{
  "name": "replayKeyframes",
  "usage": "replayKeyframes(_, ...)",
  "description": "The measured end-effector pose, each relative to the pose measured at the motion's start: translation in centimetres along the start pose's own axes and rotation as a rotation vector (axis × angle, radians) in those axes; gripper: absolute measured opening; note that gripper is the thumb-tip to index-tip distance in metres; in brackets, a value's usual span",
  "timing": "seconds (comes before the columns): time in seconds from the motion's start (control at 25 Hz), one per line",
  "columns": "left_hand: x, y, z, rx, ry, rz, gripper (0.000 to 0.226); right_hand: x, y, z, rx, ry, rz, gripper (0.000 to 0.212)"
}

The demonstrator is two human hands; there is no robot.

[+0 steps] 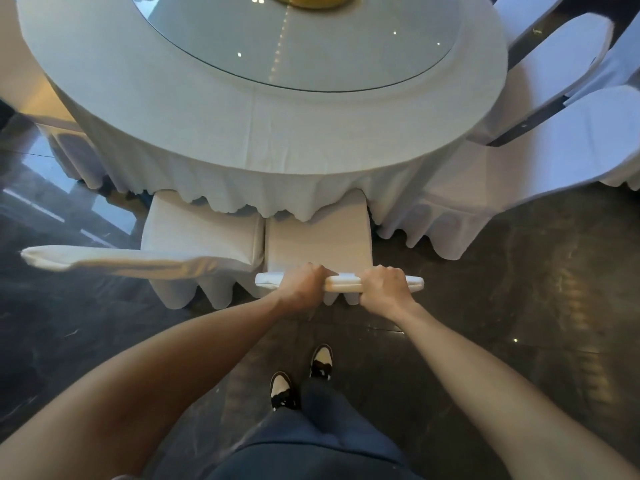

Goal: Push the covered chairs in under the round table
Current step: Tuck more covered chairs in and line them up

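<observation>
A round table [138, 84] under a white cloth fills the top of the view, with a glass turntable [277, 39] in its middle. Straight ahead stands a white-covered chair [318, 237], its seat partly under the cloth's hanging edge. My left hand [301, 284] and my right hand [384, 284] both grip the top of its backrest, side by side. A second covered chair [194, 233] stands close beside it on the left, its seat front also under the cloth.
More covered chairs [561, 140] crowd the table's right side, and another [72, 154] stands at the left. A gold object [311, 0] sits on the turntable. Dark glossy floor [519, 306] lies around my feet [301, 375].
</observation>
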State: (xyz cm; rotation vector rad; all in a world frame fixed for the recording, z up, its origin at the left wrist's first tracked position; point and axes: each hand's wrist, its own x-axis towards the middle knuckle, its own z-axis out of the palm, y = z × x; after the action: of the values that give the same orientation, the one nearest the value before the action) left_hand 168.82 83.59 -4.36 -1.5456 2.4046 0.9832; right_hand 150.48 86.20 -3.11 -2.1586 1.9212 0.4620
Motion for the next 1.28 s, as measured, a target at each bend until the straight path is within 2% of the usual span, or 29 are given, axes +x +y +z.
replayKeyframes(0.4,4.3,0.4,-1.9,-0.041,0.018,-0.048,0.054,4.5,2.1,-1.1,0.008,-0.014,-0.021,0.025)
replayKeyframes(0.68,4.8,-2.0,-2.9,-0.01,0.09,-0.111,0.048,6.9,0.9,-1.3,0.064,-0.004,-0.076,0.025)
replayKeyframes(0.92,3.6,-5.4,-3.7,-0.013,0.12,-0.072,0.041,6.9,0.7,-1.8,0.133,-0.035,-0.092,0.031)
replayKeyframes(1.08,2.0,-7.7,-5.0,0.045,0.152,-0.028,0.04,7.3,-3.5,-2.5,0.174,0.013,-0.194,0.03)
replayKeyframes(1.16,0.6,-10.1,-6.3,0.077,0.155,-0.064,0.041,7.7,-7.1,-2.6,0.134,0.003,-0.203,0.029)
replayKeyframes(1.28,-2.0,-15.0,-8.8,0.178,0.12,-0.159,0.057,8.7,-11.0,-3.2,0.022,-0.058,-0.147,0.034)
